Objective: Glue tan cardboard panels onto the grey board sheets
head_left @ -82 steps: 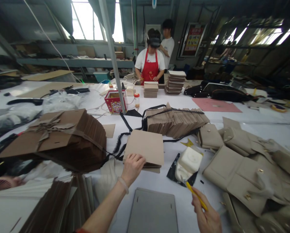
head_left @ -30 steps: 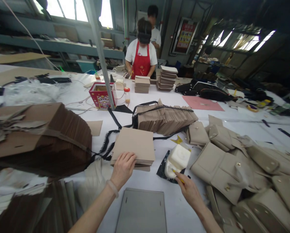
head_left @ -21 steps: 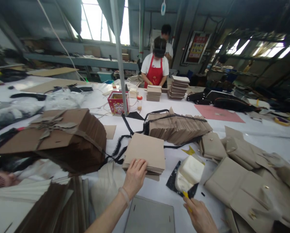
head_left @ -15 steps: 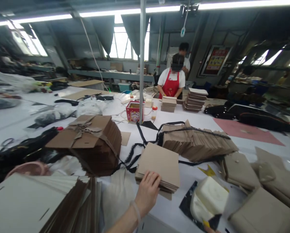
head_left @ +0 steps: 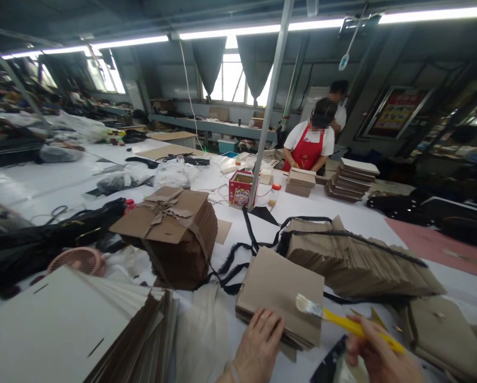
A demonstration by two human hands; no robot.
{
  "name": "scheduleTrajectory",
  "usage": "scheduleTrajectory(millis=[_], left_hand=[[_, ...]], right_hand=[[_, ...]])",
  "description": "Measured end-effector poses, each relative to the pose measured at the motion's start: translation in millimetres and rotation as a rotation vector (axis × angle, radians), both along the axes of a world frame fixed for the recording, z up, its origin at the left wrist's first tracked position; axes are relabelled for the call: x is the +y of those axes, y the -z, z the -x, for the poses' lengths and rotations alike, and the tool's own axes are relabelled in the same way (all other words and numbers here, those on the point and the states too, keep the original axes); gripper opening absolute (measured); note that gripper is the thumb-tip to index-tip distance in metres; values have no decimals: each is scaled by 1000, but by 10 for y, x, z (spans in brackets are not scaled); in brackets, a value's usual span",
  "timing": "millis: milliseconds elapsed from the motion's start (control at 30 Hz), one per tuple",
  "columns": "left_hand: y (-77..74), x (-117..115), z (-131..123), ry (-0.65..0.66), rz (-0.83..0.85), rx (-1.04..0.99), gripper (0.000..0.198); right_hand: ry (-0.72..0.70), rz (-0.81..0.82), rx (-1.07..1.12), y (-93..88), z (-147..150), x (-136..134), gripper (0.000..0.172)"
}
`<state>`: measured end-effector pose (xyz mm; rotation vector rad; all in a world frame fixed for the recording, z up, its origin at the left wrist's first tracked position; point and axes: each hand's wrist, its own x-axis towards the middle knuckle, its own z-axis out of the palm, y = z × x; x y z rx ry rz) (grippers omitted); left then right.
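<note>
Can read no word, number or brand anywhere. Can make out only, on the wall behind and to the right of the metal pole (head_left: 269, 106), a framed red poster (head_left: 398, 114) with a pale line of marks near the top and yellowish patches below, too blurred to decipher. On the red box (head_left: 238, 194) at the pole's foot, can see a multicoloured printed design, without distinguishing letters.
</note>
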<state>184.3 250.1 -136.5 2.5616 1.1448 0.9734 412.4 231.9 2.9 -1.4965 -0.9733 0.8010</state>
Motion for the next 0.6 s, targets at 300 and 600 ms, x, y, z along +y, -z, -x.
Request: scheduleTrajectory(millis=[300,600], left_hand=[[13,237,-89,-85,-73,-167,30],[-17,338,-162,-32,-84,-231,26]], right_hand=[[-252,103,130,72,862,927,49],[-362,201,-14,360,989,1391,48]])
